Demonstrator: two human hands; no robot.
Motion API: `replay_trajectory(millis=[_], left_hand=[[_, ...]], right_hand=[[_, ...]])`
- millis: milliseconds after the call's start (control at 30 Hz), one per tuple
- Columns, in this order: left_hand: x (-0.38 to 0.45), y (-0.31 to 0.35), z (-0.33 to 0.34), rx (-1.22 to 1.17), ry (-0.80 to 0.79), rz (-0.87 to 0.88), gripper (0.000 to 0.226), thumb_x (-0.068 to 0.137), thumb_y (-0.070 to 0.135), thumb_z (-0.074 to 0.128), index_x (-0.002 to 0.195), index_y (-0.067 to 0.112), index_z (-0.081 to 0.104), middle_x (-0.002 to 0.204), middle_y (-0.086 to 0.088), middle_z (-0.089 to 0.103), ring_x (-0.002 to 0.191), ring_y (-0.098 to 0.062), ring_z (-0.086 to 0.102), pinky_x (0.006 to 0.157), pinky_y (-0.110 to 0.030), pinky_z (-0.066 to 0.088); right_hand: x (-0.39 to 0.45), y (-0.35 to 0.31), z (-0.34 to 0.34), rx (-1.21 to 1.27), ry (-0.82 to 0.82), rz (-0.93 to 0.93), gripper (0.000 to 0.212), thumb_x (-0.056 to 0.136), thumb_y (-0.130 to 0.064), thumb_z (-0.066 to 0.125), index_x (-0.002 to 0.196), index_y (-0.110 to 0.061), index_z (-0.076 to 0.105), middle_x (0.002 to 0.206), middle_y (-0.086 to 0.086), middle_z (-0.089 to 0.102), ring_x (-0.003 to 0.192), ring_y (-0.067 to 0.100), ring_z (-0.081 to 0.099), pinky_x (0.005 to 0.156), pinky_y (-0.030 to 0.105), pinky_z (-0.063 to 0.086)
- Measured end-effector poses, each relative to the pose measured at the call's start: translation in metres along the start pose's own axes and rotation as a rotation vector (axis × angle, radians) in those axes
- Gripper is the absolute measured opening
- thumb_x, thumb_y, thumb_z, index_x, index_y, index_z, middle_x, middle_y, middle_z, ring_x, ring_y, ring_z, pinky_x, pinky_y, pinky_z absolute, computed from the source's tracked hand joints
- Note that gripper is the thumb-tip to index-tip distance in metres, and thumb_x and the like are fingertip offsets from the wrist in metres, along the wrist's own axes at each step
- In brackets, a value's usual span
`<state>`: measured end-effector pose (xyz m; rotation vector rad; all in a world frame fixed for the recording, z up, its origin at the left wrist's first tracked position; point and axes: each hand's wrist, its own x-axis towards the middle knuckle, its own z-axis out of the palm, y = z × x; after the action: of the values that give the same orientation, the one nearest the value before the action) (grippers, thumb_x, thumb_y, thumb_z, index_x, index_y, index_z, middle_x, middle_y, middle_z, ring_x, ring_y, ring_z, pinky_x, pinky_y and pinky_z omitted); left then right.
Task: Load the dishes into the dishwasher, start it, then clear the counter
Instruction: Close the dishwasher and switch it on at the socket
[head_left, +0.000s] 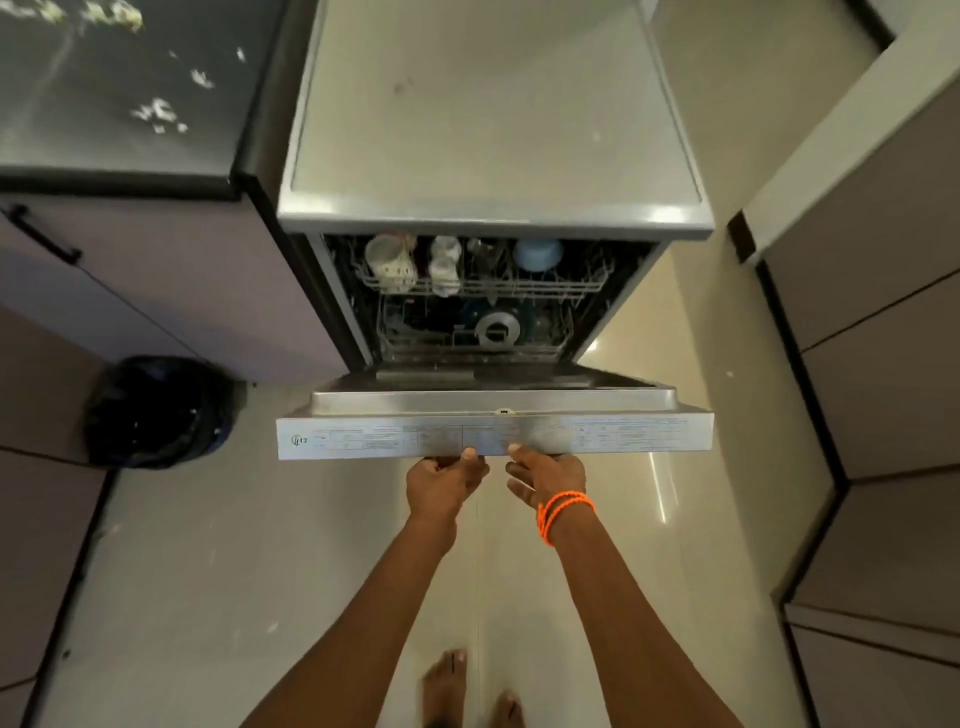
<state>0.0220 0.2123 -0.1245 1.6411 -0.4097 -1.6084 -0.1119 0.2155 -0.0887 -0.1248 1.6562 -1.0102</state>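
A steel dishwasher (493, 130) stands ahead with its door (493, 439) partly lowered. My left hand (447, 480) grips the door's front edge from below, thumb on the control strip. My right hand (545, 475), with an orange band at the wrist, holds the same edge just to the right. Inside, the upper rack (483, 283) carries white cups (389, 262) and a blue bowl (537, 253). The lower rack (467, 332) holds a round metal piece and dark dishes.
A dark counter (119, 93) with white scraps on it lies to the left above a lilac cabinet (156, 291). A black bin bag (156, 410) sits on the floor at the left. Cabinets (883, 364) line the right. Bare feet show at the bottom.
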Motion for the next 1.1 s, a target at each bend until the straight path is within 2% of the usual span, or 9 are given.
replay_trajectory(millis=[167, 333, 467, 600, 733, 867, 967, 1033, 1100], left_hand=[[0.021, 0.054, 0.028, 0.038, 0.046, -0.008, 0.018, 0.093, 0.014, 0.072, 0.106, 0.002, 0.068, 0.093, -0.014, 0.077, 0.081, -0.022, 0.077, 0.073, -0.031, 0.062], [0.027, 0.1, 0.051, 0.124, 0.106, 0.003, 0.018, 0.092, 0.015, 0.073, 0.092, -0.003, 0.072, 0.083, -0.015, 0.077, 0.075, -0.022, 0.077, 0.067, -0.03, 0.061], [0.033, 0.131, 0.071, 0.161, 0.171, -0.015, 0.025, 0.09, 0.02, 0.076, 0.088, -0.004, 0.073, 0.073, -0.012, 0.076, 0.071, -0.025, 0.076, 0.074, -0.041, 0.063], [0.038, 0.165, 0.088, 0.145, 0.182, -0.065, 0.022, 0.09, 0.015, 0.075, 0.09, -0.007, 0.07, 0.079, -0.018, 0.075, 0.075, -0.029, 0.075, 0.07, -0.037, 0.061], [0.047, 0.189, 0.101, 0.176, 0.216, -0.065, 0.02, 0.091, 0.02, 0.075, 0.089, 0.001, 0.069, 0.083, -0.017, 0.074, 0.076, -0.027, 0.075, 0.07, -0.035, 0.062], [0.064, 0.216, 0.112, 0.192, 0.205, -0.101, 0.02, 0.089, 0.019, 0.077, 0.09, 0.0, 0.07, 0.082, -0.018, 0.074, 0.077, -0.029, 0.074, 0.066, -0.035, 0.062], [0.079, 0.235, 0.117, 0.263, 0.192, -0.162, 0.029, 0.085, 0.023, 0.079, 0.085, -0.005, 0.073, 0.078, -0.018, 0.074, 0.079, -0.032, 0.074, 0.075, -0.043, 0.063], [0.086, 0.245, 0.12, 0.244, 0.157, -0.21, 0.022, 0.085, 0.021, 0.077, 0.08, 0.001, 0.07, 0.071, -0.014, 0.072, 0.066, -0.026, 0.071, 0.067, -0.039, 0.062], [0.087, 0.256, 0.121, 0.182, 0.078, -0.283, 0.018, 0.091, 0.018, 0.073, 0.081, 0.006, 0.064, 0.064, -0.007, 0.066, 0.048, -0.015, 0.06, 0.051, -0.027, 0.049]], right_hand=[[0.013, -0.059, 0.019, -0.074, -0.041, 0.012, 0.019, 0.082, -0.011, 0.08, 0.095, -0.012, 0.066, 0.096, 0.012, 0.072, 0.092, 0.029, 0.068, 0.076, 0.041, 0.061], [0.027, -0.096, 0.038, -0.078, -0.035, 0.024, 0.017, 0.084, -0.01, 0.078, 0.096, -0.011, 0.066, 0.091, 0.011, 0.071, 0.083, 0.027, 0.067, 0.077, 0.046, 0.059], [0.037, -0.125, 0.052, -0.114, -0.031, 0.034, 0.022, 0.083, -0.013, 0.079, 0.1, -0.007, 0.067, 0.087, 0.011, 0.071, 0.078, 0.029, 0.067, 0.071, 0.044, 0.059], [0.045, -0.151, 0.063, -0.163, -0.028, 0.042, 0.032, 0.081, -0.017, 0.082, 0.105, -0.004, 0.066, 0.094, 0.014, 0.073, 0.087, 0.03, 0.072, 0.07, 0.043, 0.06], [0.056, -0.177, 0.076, -0.183, -0.029, 0.066, 0.043, 0.079, -0.02, 0.084, 0.109, -0.004, 0.057, 0.098, 0.014, 0.071, 0.081, 0.023, 0.07, 0.07, 0.042, 0.06], [0.062, -0.195, 0.093, -0.248, 0.069, 0.026, 0.05, 0.075, -0.032, 0.086, 0.101, 0.002, 0.06, 0.076, 0.011, 0.068, 0.061, 0.024, 0.06, 0.059, 0.037, 0.056], [0.062, -0.213, 0.104, -0.162, 0.124, -0.005, 0.036, 0.08, -0.024, 0.082, 0.091, -0.001, 0.057, 0.068, 0.013, 0.058, 0.05, 0.022, 0.051, 0.05, 0.034, 0.052], [0.066, -0.227, 0.107, -0.047, 0.125, 0.023, 0.033, 0.084, -0.024, 0.078, 0.078, -0.003, 0.054, 0.052, 0.01, 0.048, 0.04, 0.02, 0.042, 0.045, 0.029, 0.043], [0.07, -0.241, 0.109, 0.053, 0.158, 0.067, 0.038, 0.084, -0.03, 0.078, 0.07, -0.003, 0.056, 0.044, 0.009, 0.047, 0.039, 0.021, 0.042, 0.049, 0.031, 0.042]])
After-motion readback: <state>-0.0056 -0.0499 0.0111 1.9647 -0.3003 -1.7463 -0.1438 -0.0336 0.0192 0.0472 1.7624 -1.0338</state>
